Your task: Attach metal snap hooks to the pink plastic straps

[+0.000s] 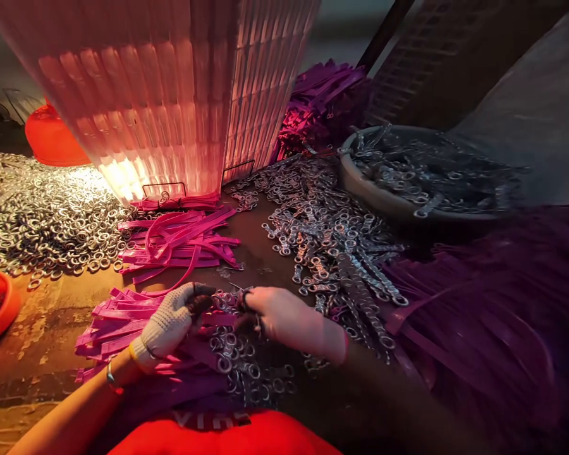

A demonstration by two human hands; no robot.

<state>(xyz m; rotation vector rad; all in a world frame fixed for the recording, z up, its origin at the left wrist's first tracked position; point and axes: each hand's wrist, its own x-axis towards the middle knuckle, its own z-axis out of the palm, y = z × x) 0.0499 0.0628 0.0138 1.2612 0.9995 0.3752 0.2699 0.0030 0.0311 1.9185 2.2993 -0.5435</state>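
Note:
My left hand (168, 322), in a white knit glove with dark fingertips, is closed in a pinch at the middle of the bench. A short pink strap (222, 318) runs from its fingers toward my right hand. My right hand (284, 319), in a pale glove, has its fingers pressed together just opposite; what they hold is hidden. Small metal ring pieces (225, 299) show between the fingertips. Under my hands lie a bundle of pink straps (118, 319) and a loose heap of metal rings (239, 360).
A large ring pile (52, 221) lies left under an orange lamp (54, 136). Another pink strap bundle (180, 243) rests before a tall ribbed translucent panel (171, 107). Ringed metal links (332, 234), a full basin (360, 174), and purple straps (478, 328) occupy the right. An orange bowl (12, 309) sits left.

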